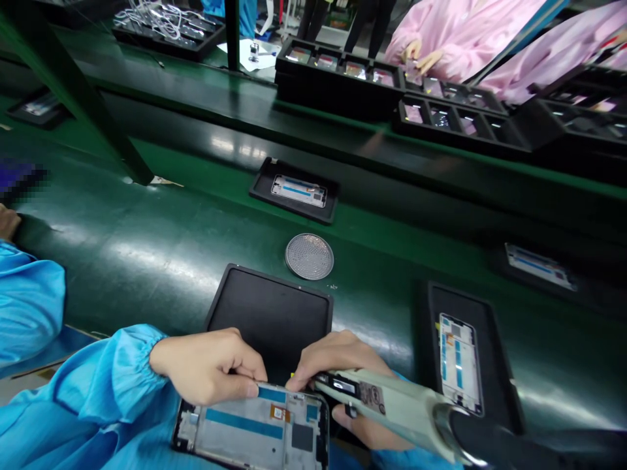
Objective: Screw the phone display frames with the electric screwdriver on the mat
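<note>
"Phone frame (255, 427), right up at the near edge, below the black tray (274, 307)! Left hand (210, 365), fingers pinching its upper edge!"

"And the right (337, 356)?"

"Looks wrapped round the pale green tool (382, 401), a fingertip by the frame's upper edge!"

"Tight quarters. What's the danger?"

"That tool's nose! Crowded by the corner, one slip could scratch the metal, I reckon."

"Which way's it lying?"

"Long axis left to right, right end dipping slightly, blue-striped side up. Which end is top? Can't tell."
</note>
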`<control>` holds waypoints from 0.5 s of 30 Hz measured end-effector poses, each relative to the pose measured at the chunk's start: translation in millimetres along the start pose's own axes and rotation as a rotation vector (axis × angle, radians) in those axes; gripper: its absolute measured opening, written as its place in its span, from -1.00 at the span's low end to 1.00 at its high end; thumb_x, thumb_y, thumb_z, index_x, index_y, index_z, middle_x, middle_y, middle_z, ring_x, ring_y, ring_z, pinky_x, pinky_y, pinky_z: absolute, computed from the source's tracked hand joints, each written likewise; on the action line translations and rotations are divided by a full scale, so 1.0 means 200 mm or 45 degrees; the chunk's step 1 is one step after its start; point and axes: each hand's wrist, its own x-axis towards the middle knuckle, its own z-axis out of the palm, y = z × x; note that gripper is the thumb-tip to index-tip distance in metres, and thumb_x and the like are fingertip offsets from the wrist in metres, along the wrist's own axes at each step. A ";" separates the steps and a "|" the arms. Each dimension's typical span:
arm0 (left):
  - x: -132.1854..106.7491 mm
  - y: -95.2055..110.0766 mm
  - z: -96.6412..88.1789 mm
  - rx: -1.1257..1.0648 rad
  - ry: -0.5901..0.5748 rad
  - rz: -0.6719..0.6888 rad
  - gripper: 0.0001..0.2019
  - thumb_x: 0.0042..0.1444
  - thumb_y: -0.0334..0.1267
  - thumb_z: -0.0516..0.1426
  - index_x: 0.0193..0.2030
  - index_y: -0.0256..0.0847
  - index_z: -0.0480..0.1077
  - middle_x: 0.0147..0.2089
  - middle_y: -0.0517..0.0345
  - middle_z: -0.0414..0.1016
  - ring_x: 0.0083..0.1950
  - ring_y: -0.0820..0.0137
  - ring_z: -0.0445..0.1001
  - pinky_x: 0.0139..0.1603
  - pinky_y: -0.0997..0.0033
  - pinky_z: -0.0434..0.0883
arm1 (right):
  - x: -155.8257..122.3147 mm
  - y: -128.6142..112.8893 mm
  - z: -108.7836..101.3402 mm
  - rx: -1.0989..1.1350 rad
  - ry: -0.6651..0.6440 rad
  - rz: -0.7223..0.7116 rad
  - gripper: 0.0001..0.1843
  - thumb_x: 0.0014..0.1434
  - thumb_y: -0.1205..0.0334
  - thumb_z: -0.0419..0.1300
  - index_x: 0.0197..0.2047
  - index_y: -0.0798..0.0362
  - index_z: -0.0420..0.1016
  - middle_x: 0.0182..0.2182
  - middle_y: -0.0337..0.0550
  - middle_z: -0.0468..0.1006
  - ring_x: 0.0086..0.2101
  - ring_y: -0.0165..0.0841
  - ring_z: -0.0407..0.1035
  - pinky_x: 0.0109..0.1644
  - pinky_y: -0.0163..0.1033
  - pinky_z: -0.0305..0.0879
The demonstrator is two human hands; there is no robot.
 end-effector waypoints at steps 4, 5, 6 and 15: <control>-0.01 -0.01 0.00 -0.017 0.020 -0.016 -0.83 0.24 -0.23 0.06 -0.29 -0.25 0.41 -0.58 0.33 0.23 -0.56 0.57 0.14 -0.53 0.59 0.14 | -0.01 -0.06 0.02 -0.151 0.137 0.099 -0.66 0.32 -0.04 0.08 -0.08 0.03 0.49 -0.38 -0.12 0.68 -0.40 -0.38 0.58 -0.32 -0.36 0.48; -0.01 -0.01 0.00 -0.024 0.020 -0.021 -0.83 0.24 -0.23 0.07 -0.29 -0.26 0.41 -0.58 0.33 0.23 -0.56 0.57 0.14 -0.53 0.59 0.14 | -0.01 -0.06 0.02 -0.174 0.136 0.097 -0.66 0.32 -0.04 0.07 -0.08 0.03 0.48 -0.39 -0.13 0.68 -0.40 -0.38 0.58 -0.32 -0.36 0.48; -0.01 -0.01 0.00 -0.032 0.020 -0.025 -0.83 0.24 -0.23 0.07 -0.29 -0.26 0.41 -0.58 0.33 0.23 -0.56 0.57 0.14 -0.54 0.59 0.14 | -0.01 -0.06 0.02 -0.181 0.115 0.075 -0.66 0.33 -0.04 0.06 -0.07 0.02 0.48 -0.39 -0.13 0.68 -0.41 -0.38 0.58 -0.33 -0.36 0.48; 0.01 0.00 0.00 -0.027 -0.028 -0.004 -0.84 0.22 -0.24 0.07 -0.32 -0.25 0.39 -0.59 0.35 0.19 -0.57 0.58 0.12 -0.54 0.59 0.13 | 0.00 -0.04 0.01 -0.037 -0.040 0.090 -0.56 0.31 -0.11 0.05 -0.11 0.08 0.52 -0.40 -0.07 0.66 -0.43 -0.40 0.55 -0.34 -0.35 0.45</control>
